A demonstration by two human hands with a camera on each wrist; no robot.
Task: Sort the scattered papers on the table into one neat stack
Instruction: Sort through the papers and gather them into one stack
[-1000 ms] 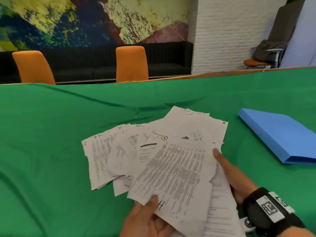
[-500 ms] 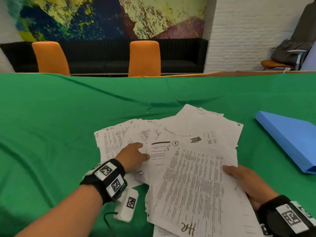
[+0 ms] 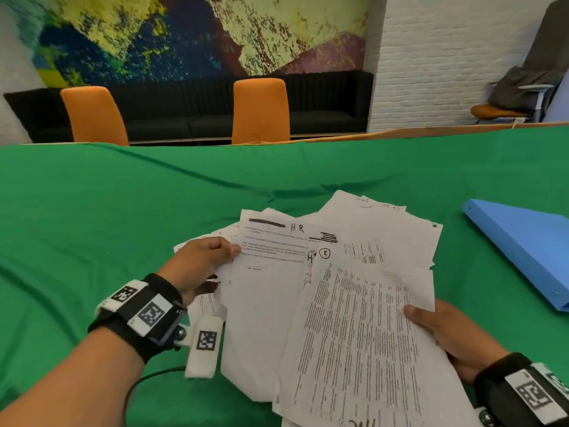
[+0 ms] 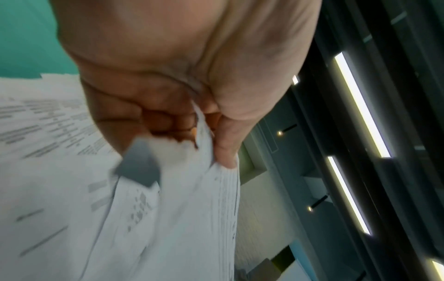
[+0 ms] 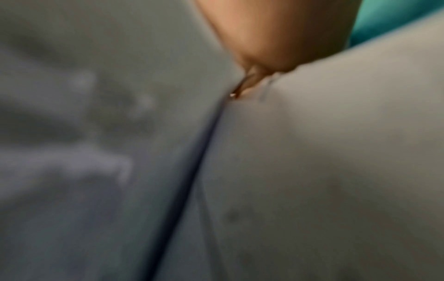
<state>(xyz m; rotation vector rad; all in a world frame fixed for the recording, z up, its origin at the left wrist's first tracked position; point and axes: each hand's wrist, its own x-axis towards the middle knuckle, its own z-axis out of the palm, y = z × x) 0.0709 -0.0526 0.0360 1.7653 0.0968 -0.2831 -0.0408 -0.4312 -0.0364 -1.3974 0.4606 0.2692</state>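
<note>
A loose fan of white printed papers [image 3: 363, 272] lies on the green table [image 3: 92, 226] in front of me. My left hand [image 3: 212, 254] pinches the left edge of a sheet marked "HR" [image 3: 277, 241], thumb on top, fingers curled beneath. In the left wrist view that left hand [image 4: 204, 133] grips several sheets [image 4: 182, 209] lifted off the cloth. My right hand [image 3: 431, 328] holds the right edge of a densely printed page [image 3: 354, 349], thumb on top. The right wrist view is blurred grey paper [image 5: 312, 171] with a fingertip [image 5: 276, 47] against it.
A blue folder [image 3: 523, 248] lies shut on the table to the right of the papers. Two orange chairs [image 3: 260, 109] stand at the far edge, with a black sofa behind them. Green cloth stretches bare to the left.
My left hand went from the bottom of the big page up to the left side of the pile and lifted the "HR" sheet. My right hand stayed at the right edge.
</note>
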